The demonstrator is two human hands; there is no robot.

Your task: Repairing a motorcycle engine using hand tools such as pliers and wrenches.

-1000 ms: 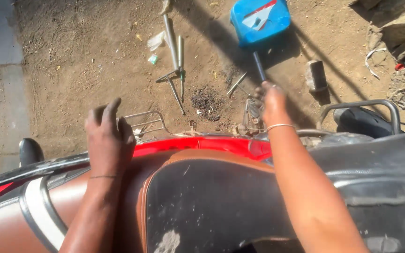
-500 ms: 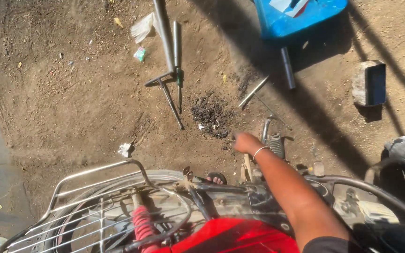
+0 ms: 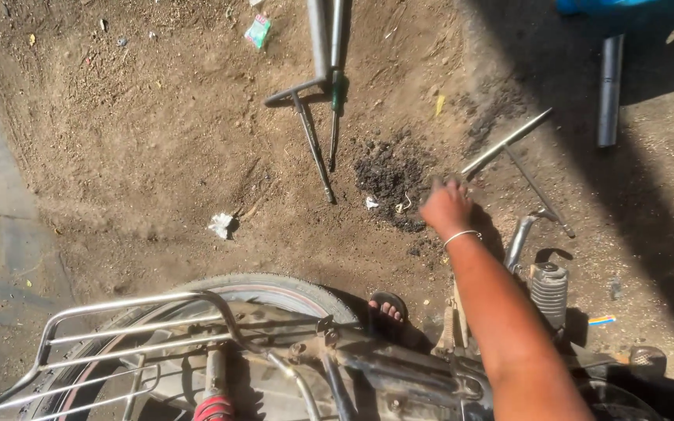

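1. I see my right hand (image 3: 448, 206) stretched out over the dirt ground (image 3: 142, 148), arm reaching from the near right corner of the view.
2. Its fingers (image 3: 452, 185) are loosely spread and point away from me; they hold nothing that I can make out.
3. The fingertips sit at the near end of a T-handle wrench (image 3: 509, 144) that lies slanted on the ground, its bar running up and to the right; I cannot tell whether they touch it.
4. That wrench's long shaft runs to the right and nearer, ending just beside a bent pipe (image 3: 518, 240).
5. A thin bangle (image 3: 462, 235) circles the wrist.
6. My left hand is not in view.
7. Just left of the hand lies a dark patch (image 3: 390, 173) of oily dirt, with a small white scrap on its near edge.
8. Farther left and farther away lies a second T-handle wrench (image 3: 312, 140), with a long rod (image 3: 335, 93) beside it.
9. A crumpled white paper (image 3: 221, 224) lies well to the left on the ground.
10. Near me is the rear of a motorcycle: a tyre (image 3: 274, 290) and a metal carrier rack (image 3: 134, 312) at the near left.
11. A foot in a sandal (image 3: 388, 310) shows just behind the tyre.
12. A coiled shock spring (image 3: 549, 287) stands just right of my forearm.
13. A dark tube (image 3: 610, 90) lies at the far right, in shadow.
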